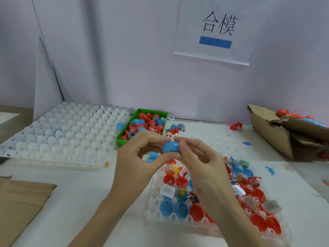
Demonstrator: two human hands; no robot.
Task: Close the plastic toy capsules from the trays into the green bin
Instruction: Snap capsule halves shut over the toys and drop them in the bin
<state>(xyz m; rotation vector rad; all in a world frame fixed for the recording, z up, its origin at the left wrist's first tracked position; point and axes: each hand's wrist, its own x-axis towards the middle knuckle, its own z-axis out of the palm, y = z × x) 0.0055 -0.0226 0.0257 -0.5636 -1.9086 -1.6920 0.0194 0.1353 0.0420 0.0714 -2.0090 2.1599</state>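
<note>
Both hands meet above the middle of the white worktop [92, 193], sharing one blue toy capsule [170, 146]. The left hand [140, 157] pinches the capsule's left end between thumb and curled fingers; the right hand [201, 163] pinches its right end the same way. Whether the two halves are fully seated cannot be told.

Beneath the hands, toward the worktop's near right edge, lies a white capsule tray [156, 213] holding open red and blue capsule halves, small toys and folded paper slips. A second white tray [67, 132], largely unfilled, occupies the far left. Between the two, at the far edge against the wall, stands the green bin [122, 140], filled with red and blue capsules.

A torn cardboard box [274, 132] with more capsules sits at the far right corner. A printed paper sign [217, 29] hangs on the wall.
</note>
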